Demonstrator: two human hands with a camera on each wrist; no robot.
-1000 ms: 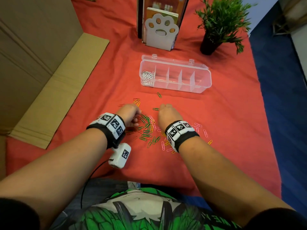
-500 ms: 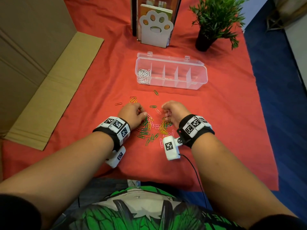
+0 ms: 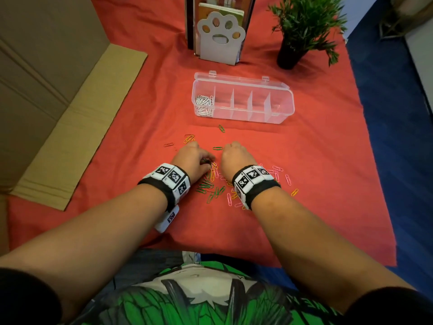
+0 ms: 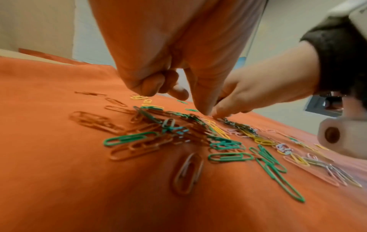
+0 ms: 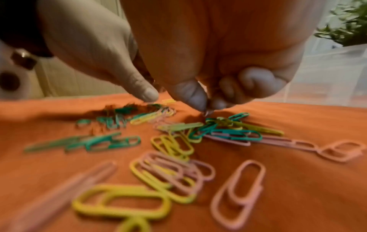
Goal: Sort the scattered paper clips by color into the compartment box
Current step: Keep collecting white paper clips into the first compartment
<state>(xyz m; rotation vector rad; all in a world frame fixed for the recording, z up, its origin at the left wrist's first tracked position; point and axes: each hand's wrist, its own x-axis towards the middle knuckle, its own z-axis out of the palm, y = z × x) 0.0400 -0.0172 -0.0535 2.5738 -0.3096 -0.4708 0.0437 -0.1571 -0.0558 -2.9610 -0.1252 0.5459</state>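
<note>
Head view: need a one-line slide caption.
Both hands pick through the mixed paper clips on a red cloth; the clear box holds only white clips.

green, yellow, pink paper clips [image 3: 214, 184] scattered on cloth, clear compartment box [image 3: 243, 99] open, leftmost compartment holding white clips [image 3: 203, 103]

Red cloth [image 3: 316, 184] bears paper clips [image 3: 212, 186], compartment box [image 3: 278, 113], plant [image 3: 289, 55].
</note>
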